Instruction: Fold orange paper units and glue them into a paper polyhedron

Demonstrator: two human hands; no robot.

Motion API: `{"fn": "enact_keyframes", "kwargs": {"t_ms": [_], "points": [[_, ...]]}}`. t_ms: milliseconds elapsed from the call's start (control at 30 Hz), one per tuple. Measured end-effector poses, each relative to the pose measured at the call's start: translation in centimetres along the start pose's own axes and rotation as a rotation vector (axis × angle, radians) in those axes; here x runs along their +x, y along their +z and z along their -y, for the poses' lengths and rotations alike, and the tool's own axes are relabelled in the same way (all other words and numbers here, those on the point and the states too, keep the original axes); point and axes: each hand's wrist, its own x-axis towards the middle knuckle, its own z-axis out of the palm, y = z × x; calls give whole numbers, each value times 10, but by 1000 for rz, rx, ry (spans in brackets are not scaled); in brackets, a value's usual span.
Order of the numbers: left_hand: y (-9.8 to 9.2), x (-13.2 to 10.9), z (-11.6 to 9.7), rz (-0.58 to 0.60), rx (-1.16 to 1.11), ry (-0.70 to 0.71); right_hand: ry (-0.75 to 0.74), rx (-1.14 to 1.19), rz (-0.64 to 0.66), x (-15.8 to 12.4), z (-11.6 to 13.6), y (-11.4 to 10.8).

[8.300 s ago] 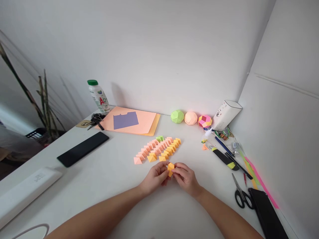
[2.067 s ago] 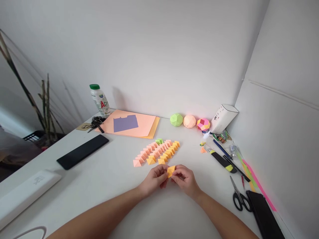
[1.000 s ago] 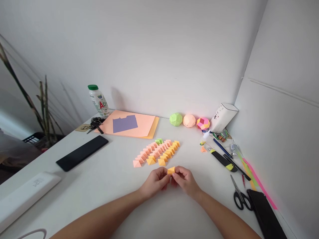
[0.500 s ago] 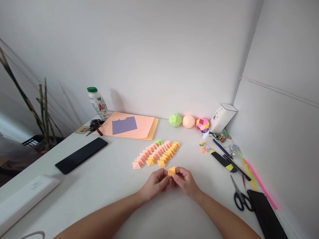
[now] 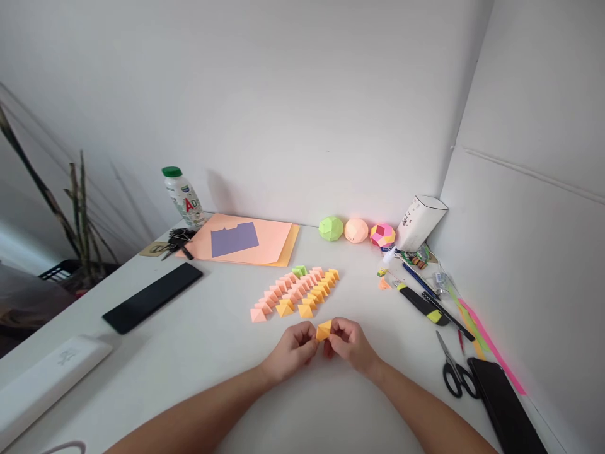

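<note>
Between my hands is a small folded piece of orange paper (image 5: 324, 330) with a crease across it. My left hand (image 5: 295, 350) pinches its left corner between thumb and fingers. On the opposite side, my right hand (image 5: 352, 343) pinches the right edge. Just beyond the hands, rows of folded paper units stand on the table: pink units (image 5: 258, 314), orange units (image 5: 306, 310) and a few green ones (image 5: 299, 271). Part of the held paper's edges is covered by my fingertips.
Paper balls (image 5: 356, 231) line the wall. Pink sheets (image 5: 246, 243) and a bottle (image 5: 184, 200) stand back left, a black phone-like slab (image 5: 154, 296) nearer. Right lie a glue bottle (image 5: 388, 257), a utility knife (image 5: 420, 302), scissors (image 5: 454, 369) and a black case (image 5: 503, 403).
The orange paper has turned in my fingers and now shows a pointed, diamond-like face. Both hands stay in nearly the same place, and the view has shifted slightly.
</note>
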Motion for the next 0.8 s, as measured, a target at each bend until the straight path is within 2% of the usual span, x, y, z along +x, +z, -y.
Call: {"fn": "enact_keyframes", "kwargs": {"t_ms": [233, 433, 600, 800], "points": [[0, 0, -3, 42, -28, -8, -22, 85, 67, 0, -4, -3], [-1, 1, -2, 35, -24, 16, -22, 113, 37, 0, -7, -4], [-1, 0, -1, 37, -27, 28, -131, 5, 55, -4, -11, -3], [0, 0, -2, 27, 79, 26, -389, -149, 68, -2, -10, -3]]}}
